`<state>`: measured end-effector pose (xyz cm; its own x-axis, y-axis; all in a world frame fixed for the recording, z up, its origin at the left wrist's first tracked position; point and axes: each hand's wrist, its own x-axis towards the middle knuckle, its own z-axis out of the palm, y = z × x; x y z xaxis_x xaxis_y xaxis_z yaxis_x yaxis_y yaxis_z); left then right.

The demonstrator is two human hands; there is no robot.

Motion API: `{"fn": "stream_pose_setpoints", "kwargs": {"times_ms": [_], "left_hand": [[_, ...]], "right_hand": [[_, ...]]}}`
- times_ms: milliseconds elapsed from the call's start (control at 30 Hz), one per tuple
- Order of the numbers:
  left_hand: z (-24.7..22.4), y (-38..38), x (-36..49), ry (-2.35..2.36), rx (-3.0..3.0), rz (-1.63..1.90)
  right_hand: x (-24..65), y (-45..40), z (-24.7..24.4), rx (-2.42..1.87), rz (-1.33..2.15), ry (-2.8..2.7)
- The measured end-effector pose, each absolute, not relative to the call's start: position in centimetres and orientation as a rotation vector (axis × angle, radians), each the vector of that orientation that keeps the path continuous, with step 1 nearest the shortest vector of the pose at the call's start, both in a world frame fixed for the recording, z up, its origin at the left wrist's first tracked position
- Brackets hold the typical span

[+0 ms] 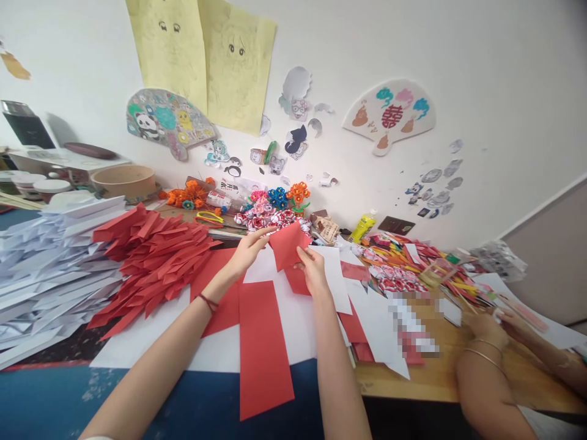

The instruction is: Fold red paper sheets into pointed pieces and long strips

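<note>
While hands (283, 250) hold red paper (290, 245), flowers (277, 198) behind

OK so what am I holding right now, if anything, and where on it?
A piece of red paper: your right hand pinches its lower right edge. Your left hand is at its upper left edge; whether it grips can't be told.

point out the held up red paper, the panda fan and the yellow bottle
red paper: (285, 245), head view, middle of its raised face
panda fan: (169, 119), head view, middle of its spread part
yellow bottle: (363, 227), head view, middle of its body
</note>
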<state>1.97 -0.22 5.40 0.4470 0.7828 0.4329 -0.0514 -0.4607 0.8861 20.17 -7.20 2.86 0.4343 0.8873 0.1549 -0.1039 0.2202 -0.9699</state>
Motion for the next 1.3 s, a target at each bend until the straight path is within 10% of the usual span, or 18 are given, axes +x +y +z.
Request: {"fn": "stream_pose_setpoints", "kwargs": {"times_ms": [467, 700, 1300], "left_hand": [[1.4, 2.1, 3.8, 1.02, 1.397, 1.331], [1.6, 3.7, 2.7, 0.929, 1.335, 1.09], [-0.7, 6.6, 2.1, 1.207, 2.119, 1.03]], "right_hand": [[21.0, -6.6, 1.5, -1.665, 0.633, -1.017], [19.7, -9.1, 2.6, -2.183, -0.05, -1.244], [16.3, -16.4, 0.3, -1.836, -0.124, -1.592]]}}
